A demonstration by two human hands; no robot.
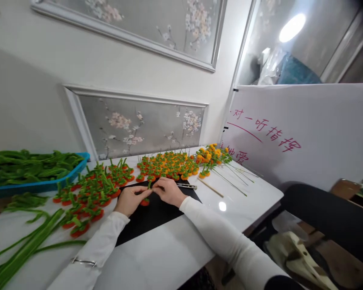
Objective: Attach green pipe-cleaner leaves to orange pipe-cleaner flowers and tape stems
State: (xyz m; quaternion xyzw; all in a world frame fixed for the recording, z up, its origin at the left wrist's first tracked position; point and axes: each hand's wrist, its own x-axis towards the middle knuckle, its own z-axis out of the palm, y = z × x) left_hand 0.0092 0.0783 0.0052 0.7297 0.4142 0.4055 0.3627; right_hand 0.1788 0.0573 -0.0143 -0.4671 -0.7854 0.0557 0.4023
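My left hand [131,199] and my right hand [168,191] meet above a black mat [160,219]. Their fingertips pinch the green stem of a small orange-red chenille persimmon [144,202], which hangs just below the fingers. Both hands are closed, with the tips almost touching; part of the stem is hidden behind them. Left of the mat stand many similar red-orange persimmons [92,199] with upright green stems. Behind the hands is a dense group of orange ones [166,161] with thin wires sticking up. A utility knife [187,186] lies by my right hand.
A blue tray [45,186] of green fuzzy leaves stands at the left, with long green chenille strips [33,245] in front. At the right lie yellow-orange flowers [211,153] on long thin stems and a thin brown stick [211,188]. A black chair [326,213] is beside the white table [157,262].
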